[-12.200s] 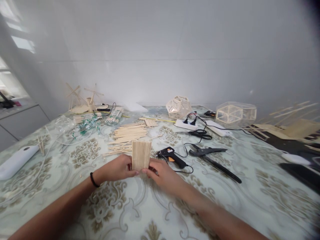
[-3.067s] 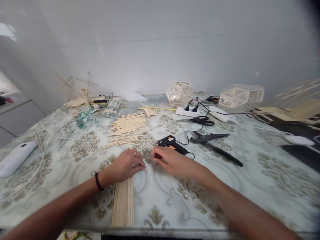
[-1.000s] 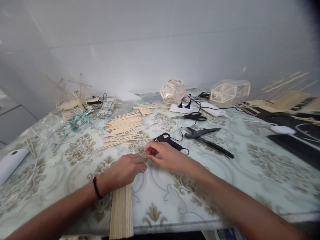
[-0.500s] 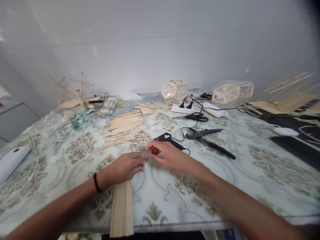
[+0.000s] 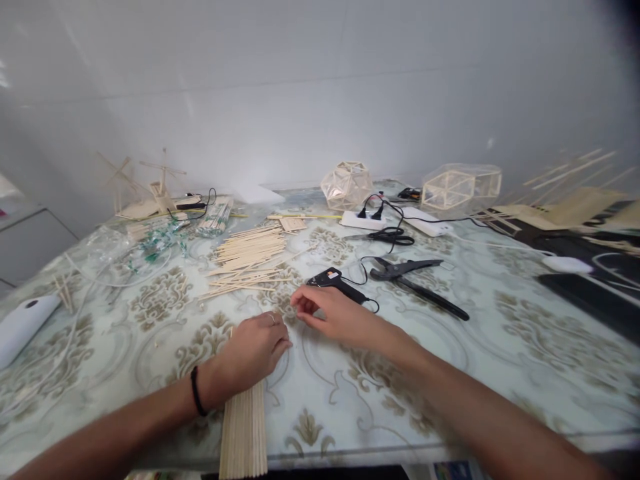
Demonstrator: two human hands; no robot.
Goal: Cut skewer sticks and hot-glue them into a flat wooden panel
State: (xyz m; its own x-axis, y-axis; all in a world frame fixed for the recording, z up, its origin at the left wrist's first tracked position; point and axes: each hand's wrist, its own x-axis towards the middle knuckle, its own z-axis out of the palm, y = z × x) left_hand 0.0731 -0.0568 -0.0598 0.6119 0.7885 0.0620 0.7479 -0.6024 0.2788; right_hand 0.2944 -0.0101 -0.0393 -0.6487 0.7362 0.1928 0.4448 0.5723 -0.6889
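Observation:
My left hand (image 5: 257,347) is curled with its knuckles up, above a flat bundle of thin wooden sticks (image 5: 244,430) that runs toward me past the table edge. Its fingertips are mostly hidden, and I cannot make out anything in them. My right hand (image 5: 325,312) has its fingers bent toward the thumb in a loose pinch. Anything between those tips is too small to tell. Just behind the right hand lies a black glue gun (image 5: 337,283) with a cord. Farther back, shorter wooden sticks (image 5: 250,252) are spread in a loose pile.
To the right lie black-handled cutters (image 5: 420,287) and black scissors (image 5: 387,235). A white power strip (image 5: 364,220) with plugs stands behind them. Stick-framed models (image 5: 347,185) line the back. Clear plastic wrapping (image 5: 103,247) and a white device (image 5: 27,327) are on the left.
My left hand has come slightly toward me and turned a little over the stick bundle. My right hand stays almost in place, its fingers still bent. The view has shifted slightly.

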